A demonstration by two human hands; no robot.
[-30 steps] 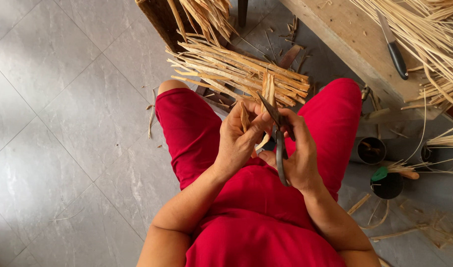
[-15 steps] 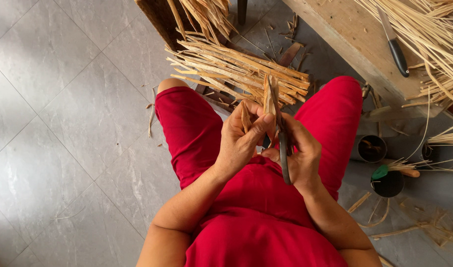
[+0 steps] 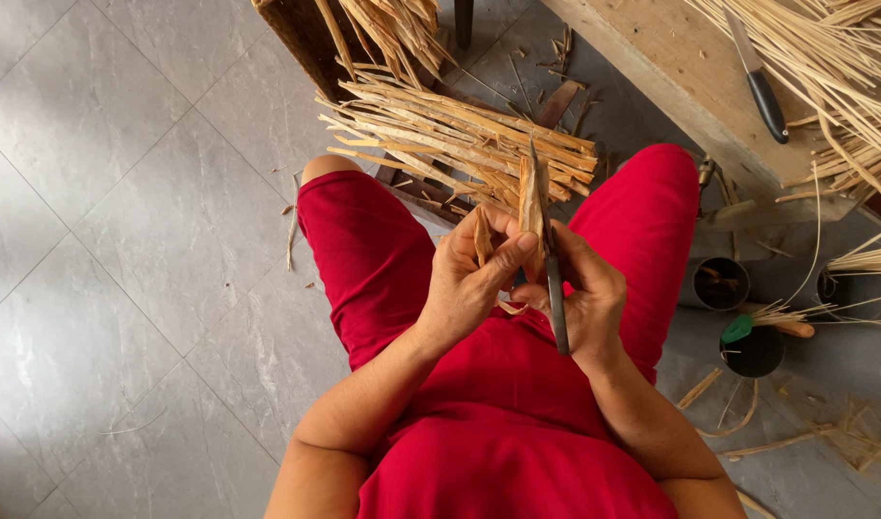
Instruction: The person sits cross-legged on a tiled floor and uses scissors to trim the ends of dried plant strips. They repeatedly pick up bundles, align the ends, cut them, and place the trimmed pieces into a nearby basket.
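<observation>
At the centre of the frame, the left hand (image 3: 469,279) has its grip closed around a short pale split bamboo piece (image 3: 529,207), held upright. The right hand (image 3: 589,298) is wrapped tight on a dark-handled knife (image 3: 554,288) (blade against the bamboo). A heap of tan bamboo strips (image 3: 450,135) lies just above, on the floor.

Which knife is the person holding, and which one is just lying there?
The dark-handled knife in the right hand is the held one, its blade against the bamboo piece. The other knife lies untouched on the wooden bench.
</observation>
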